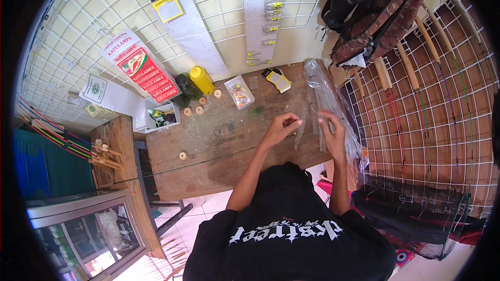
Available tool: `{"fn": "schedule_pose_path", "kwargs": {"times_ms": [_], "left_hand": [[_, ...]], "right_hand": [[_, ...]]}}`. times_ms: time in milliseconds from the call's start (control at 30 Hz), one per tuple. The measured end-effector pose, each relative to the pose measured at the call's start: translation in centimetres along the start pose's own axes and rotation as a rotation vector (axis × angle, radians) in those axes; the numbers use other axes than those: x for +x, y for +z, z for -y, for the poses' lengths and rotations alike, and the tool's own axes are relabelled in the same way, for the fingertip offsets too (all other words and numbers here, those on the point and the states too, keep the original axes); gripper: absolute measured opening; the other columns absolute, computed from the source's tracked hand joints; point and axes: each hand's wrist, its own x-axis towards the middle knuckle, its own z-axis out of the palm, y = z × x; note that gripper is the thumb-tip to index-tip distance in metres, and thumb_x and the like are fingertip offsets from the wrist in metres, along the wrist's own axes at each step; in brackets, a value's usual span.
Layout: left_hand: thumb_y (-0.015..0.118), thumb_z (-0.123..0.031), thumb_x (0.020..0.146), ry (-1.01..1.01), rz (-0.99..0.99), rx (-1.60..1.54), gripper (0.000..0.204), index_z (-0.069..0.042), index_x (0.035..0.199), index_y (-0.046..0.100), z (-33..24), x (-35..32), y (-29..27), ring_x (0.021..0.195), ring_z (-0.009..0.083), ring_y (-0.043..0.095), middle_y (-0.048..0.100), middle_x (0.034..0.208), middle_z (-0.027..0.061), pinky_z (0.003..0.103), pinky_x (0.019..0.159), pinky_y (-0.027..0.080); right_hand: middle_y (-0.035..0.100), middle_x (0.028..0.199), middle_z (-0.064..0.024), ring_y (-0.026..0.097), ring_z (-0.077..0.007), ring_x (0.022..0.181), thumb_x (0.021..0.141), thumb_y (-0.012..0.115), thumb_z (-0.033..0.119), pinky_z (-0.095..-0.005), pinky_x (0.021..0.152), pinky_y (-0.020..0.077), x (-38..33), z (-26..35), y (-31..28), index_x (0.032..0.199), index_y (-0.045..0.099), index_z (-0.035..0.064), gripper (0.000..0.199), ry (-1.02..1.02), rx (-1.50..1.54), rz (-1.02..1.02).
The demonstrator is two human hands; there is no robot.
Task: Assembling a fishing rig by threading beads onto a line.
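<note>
A light fingertip pinch and steady wrists should suit fine work here, keeping clear of the slippery plastic sleeves (322,82). The left hand (277,127) brings thumb and forefinger together; the right hand (336,132) is curled; whether either grasps something thin, I cannot tell. The sleeves, transparent and crinkled, lie beside the right hand on the worn, scuffed wooden tabletop (234,138), beyond round pale wooden discs (183,155).

Wood table (229,131): box (165,127) at left, two bottles (201,81), spools (187,111), tray (234,81), packet (277,80), clear plastic (324,84) along right end.
</note>
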Motion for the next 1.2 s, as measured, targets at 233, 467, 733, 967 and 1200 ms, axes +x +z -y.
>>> {"fn": "schedule_pose_path", "kwargs": {"times_ms": [233,467,733,967,1200], "left_hand": [[0.061,-0.016,0.088,-0.054,-0.022,-0.037,0.015,-0.001,0.089,0.06,-1.3,-0.4,0.2,0.068,0.0023,0.047,0.055,0.077,-0.0045,0.02,0.059,0.039],[0.061,-0.015,0.088,-0.051,-0.035,-0.004,0.013,-0.002,0.088,0.059,-1.0,-0.4,0.0,0.072,0.0033,0.05,0.057,0.079,-0.0031,0.02,0.063,0.04],[0.063,-0.018,0.086,-0.004,-0.086,0.13,0.017,-0.001,0.082,0.06,-1.7,-0.6,0.3,0.059,0.0022,0.044,0.053,0.066,-0.0041,0.021,0.051,0.035],[0.062,-0.017,0.086,0.015,-0.043,0.243,0.017,0.0,0.082,0.06,-2.8,-0.8,0.2,0.057,0.0043,0.043,0.052,0.064,-0.0015,0.023,0.05,0.035],[0.064,-0.017,0.084,0.061,0.009,0.337,0.017,0.0,0.084,0.062,-3.5,-0.8,0.0,0.058,0.0057,0.044,0.054,0.066,0.0001,0.024,0.051,0.036]], "right_hand": [[0.068,0.094,-0.0091,0.063,-0.0152,0.091,0.081,0.066,0.011,-0.0288,0.083,0.0464,-0.2,1.9,0.7,0.101,0.066,0.0007,0.022,0.179,0.276,0.359],[0.068,0.083,-0.0067,0.065,-0.0145,0.08,0.08,0.068,0.009,-0.028,0.073,0.049,-0.5,2.0,1.2,0.092,0.068,0.0004,0.015,0.285,0.249,0.25],[0.069,0.085,-0.0121,0.066,-0.0193,0.082,0.079,0.069,0.011,-0.0304,0.074,0.0491,-0.5,3.0,0.5,0.091,0.069,0.0003,0.016,0.185,0.09,0.241],[0.068,0.089,-0.0153,0.067,-0.0235,0.084,0.079,0.068,0.01,-0.0316,0.075,0.0494,-0.3,3.7,0.0,0.094,0.069,0.0022,0.017,0.149,0.066,0.298],[0.068,0.085,-0.0153,0.067,-0.0234,0.081,0.08,0.067,0.01,-0.0318,0.073,0.0494,-0.2,4.0,0.0,0.094,0.068,0.0015,0.016,0.067,0.0,0.353]]}}
